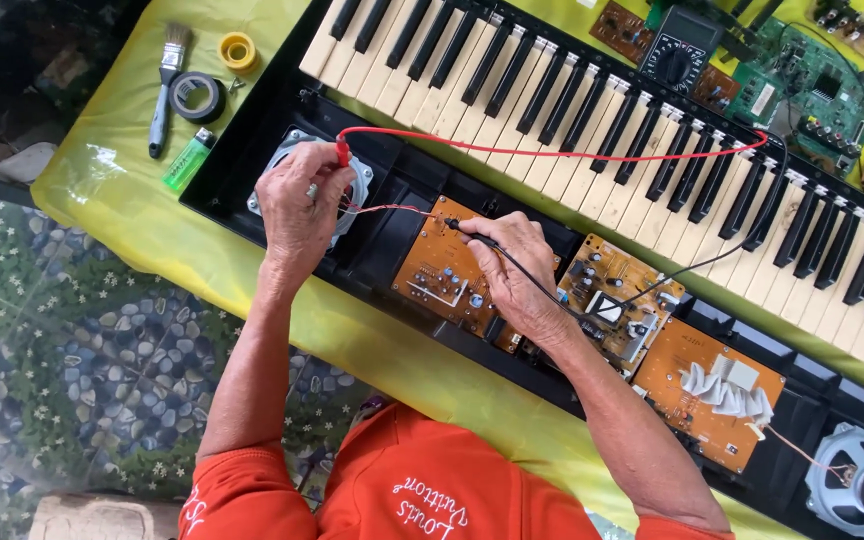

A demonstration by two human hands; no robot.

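A surface covered in a yellow-green cloth (132, 215) is carrying an opened black keyboard (652, 130), which is lying diagonally across it. Left of the keyboard, a paintbrush (164, 85), a roll of black tape (198, 97), a small yellow roll (238, 50) and a green lighter (188, 160) are lying close together. Beyond the keyboard's far edge, a multimeter (680, 45), a green circuit board (812, 85) and smaller brown boards (620, 28) are resting.
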